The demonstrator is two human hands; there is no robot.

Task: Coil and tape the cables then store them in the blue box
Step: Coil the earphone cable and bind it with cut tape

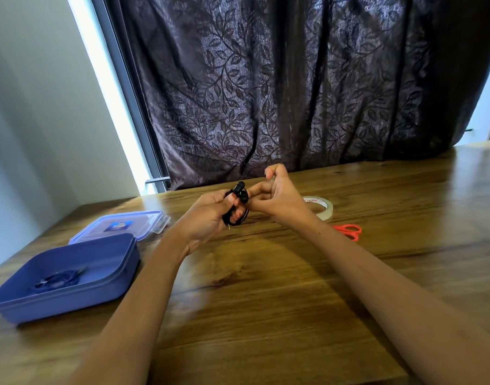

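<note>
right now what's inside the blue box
One coiled cable lies on the floor of the blue box. It is blurred, so any tape on it cannot be made out. The box's near wall covers the front strip of the floor.

We read the table (266,301) as varnished wood, semi-gloss, with the grain visible. Blue box (71,298), near left: opaque plastic, satin-matt. The lid (152,220) behind it is translucent plastic and looks smoother. Black cable (239,194): plastic-looking sheath, slight gloss. Tape roll (325,211), right: clear glossy film. Scissors (349,232): orange plastic handles. Far curtain (266,93): woven cloth, leaf pattern, faint sheen.
</note>
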